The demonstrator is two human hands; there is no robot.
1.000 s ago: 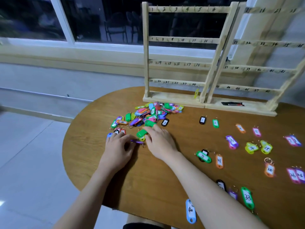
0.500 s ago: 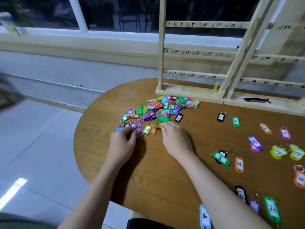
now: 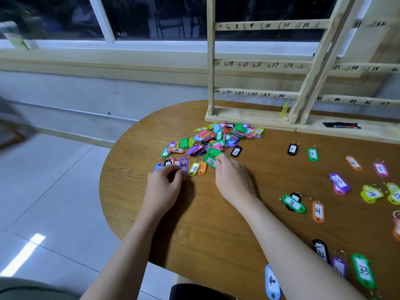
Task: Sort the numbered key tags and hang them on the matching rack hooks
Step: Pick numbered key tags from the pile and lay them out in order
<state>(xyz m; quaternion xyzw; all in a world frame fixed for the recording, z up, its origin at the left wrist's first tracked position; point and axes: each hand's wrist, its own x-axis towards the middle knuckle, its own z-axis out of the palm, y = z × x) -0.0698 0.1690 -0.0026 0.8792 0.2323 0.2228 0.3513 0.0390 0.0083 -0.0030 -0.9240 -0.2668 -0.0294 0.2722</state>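
Tags [image 3: 213,137] lie heaped by the table's far edge below the rack [image 3: 268,26]; since a second ago my right grip [image 3: 232,180] has pinched green 16 [image 3: 209,161], left grip [image 3: 164,185] pinches purple 44 [image 3: 184,165], sorting underway.

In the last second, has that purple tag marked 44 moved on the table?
Yes. The purple tag 44 now lies upright at the left hand's fingertips, nearer the pile.
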